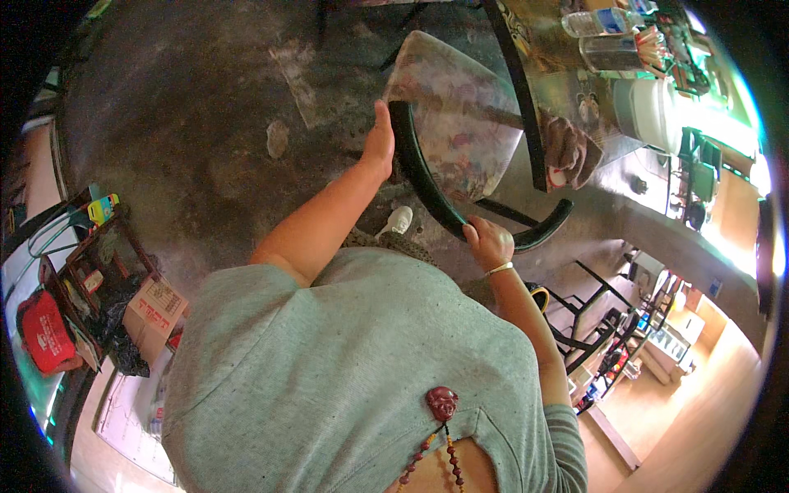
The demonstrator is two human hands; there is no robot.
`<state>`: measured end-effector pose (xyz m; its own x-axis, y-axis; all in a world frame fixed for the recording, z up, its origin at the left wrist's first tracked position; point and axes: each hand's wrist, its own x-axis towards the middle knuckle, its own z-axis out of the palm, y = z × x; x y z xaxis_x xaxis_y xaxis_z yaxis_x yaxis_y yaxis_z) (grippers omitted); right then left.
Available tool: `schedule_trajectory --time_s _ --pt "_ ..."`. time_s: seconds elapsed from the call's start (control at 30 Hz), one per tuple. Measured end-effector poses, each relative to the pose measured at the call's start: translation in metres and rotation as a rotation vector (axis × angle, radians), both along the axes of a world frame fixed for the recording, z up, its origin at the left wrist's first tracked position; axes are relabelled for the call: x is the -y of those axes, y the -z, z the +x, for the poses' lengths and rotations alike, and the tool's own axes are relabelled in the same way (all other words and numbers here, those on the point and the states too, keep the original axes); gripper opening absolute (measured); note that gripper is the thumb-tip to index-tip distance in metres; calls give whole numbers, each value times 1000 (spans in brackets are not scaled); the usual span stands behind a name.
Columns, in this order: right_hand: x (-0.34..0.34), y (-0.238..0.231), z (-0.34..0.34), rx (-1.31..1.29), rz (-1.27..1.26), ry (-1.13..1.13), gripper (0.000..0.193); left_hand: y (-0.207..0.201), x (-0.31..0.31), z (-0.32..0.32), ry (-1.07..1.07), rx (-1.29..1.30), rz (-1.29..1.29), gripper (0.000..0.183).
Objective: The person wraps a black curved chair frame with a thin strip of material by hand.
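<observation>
A chair with a black, curved padded rail and a patterned, worn-looking seat stands in front of me. My right hand is closed round the near part of the rail, with a light bracelet on its wrist. At the rail's left end, my left hand lies flat along its outer side, fingers stretched out and pointing away from me. The chair's legs are mostly hidden under the seat. Close to the chair's right side is the dark edge of a table.
On the table are a clear bottle, a jar of sticks, a white tub and a brown cloth. A cardboard box and red bag are at left. Black metal frames stand at right. The dark floor is stained.
</observation>
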<state>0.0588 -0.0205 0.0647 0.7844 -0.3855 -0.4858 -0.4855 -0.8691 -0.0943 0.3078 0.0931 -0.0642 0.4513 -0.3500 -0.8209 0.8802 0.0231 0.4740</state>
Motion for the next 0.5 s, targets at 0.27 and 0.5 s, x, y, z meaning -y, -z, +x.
schedule_trajectory --time_s 0.27,0.5 --pt "2 -4 2 67 21 -28 36 1 18 54 254 286 -117 79" --pt "1 2 0 91 -2 1 37 -54 -6 -35 319 653 440 64"
